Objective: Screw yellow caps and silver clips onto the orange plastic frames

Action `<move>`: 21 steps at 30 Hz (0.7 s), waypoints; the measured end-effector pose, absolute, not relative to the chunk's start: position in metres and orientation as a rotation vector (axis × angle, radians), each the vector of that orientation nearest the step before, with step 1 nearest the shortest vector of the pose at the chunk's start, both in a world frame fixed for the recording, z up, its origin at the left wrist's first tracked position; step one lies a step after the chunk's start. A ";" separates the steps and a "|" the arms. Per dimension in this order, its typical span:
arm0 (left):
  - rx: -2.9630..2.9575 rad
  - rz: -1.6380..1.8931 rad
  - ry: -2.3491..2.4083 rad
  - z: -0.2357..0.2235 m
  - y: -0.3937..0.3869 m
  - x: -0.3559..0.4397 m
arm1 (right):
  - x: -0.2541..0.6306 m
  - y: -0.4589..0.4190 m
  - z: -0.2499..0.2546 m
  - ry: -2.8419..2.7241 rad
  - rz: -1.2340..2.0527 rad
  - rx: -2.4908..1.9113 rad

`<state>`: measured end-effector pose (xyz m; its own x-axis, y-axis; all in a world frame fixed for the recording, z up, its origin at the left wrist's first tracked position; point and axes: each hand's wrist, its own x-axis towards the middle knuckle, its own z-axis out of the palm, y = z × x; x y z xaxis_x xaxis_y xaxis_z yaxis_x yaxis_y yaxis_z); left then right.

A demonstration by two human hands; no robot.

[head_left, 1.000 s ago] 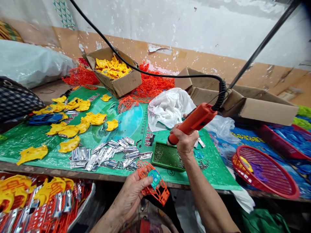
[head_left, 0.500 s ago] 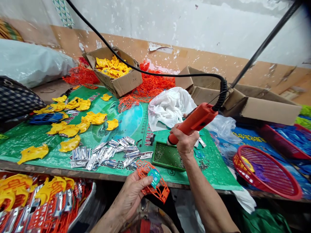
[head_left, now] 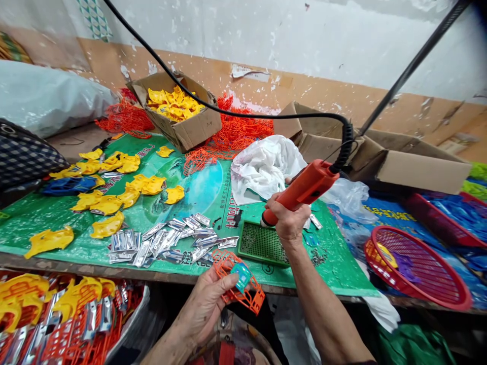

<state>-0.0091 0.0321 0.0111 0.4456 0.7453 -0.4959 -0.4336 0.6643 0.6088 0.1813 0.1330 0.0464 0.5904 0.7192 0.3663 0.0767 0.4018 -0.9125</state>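
My left hand (head_left: 203,306) grips an orange lattice frame (head_left: 232,281) below the table's front edge, thumb pressing a small teal part (head_left: 242,276) against it. My right hand (head_left: 288,220) is wrapped round an orange electric screwdriver (head_left: 302,190) whose tip points down at a green perforated tray (head_left: 262,243). A black cord (head_left: 228,112) runs from the tool's back up to the left. Silver metal strips (head_left: 171,241) lie in a heap left of the tray.
Yellow plastic pieces (head_left: 110,190) are scattered on the green mat (head_left: 201,192). A cardboard box (head_left: 178,114) of yellow parts and orange lattice frames (head_left: 238,134) stand behind. A white cloth (head_left: 262,167), a red basket (head_left: 414,268) right, a bin of parts (head_left: 68,314) lower left.
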 end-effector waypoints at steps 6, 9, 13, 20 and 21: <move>0.369 0.785 0.841 0.011 0.033 -0.009 | 0.178 0.133 0.050 -0.869 0.496 -1.106; 0.353 0.803 0.825 0.012 0.034 -0.009 | 0.179 0.135 0.047 -0.855 0.490 -1.098; 0.332 0.816 0.820 0.010 0.035 -0.008 | 0.185 0.138 0.044 -0.833 0.481 -1.077; 0.340 0.844 0.814 0.007 0.034 -0.006 | 0.181 0.110 0.083 -0.840 0.626 -0.920; 0.339 0.844 0.810 0.007 0.034 -0.006 | 0.177 0.101 0.090 -0.846 0.686 -0.883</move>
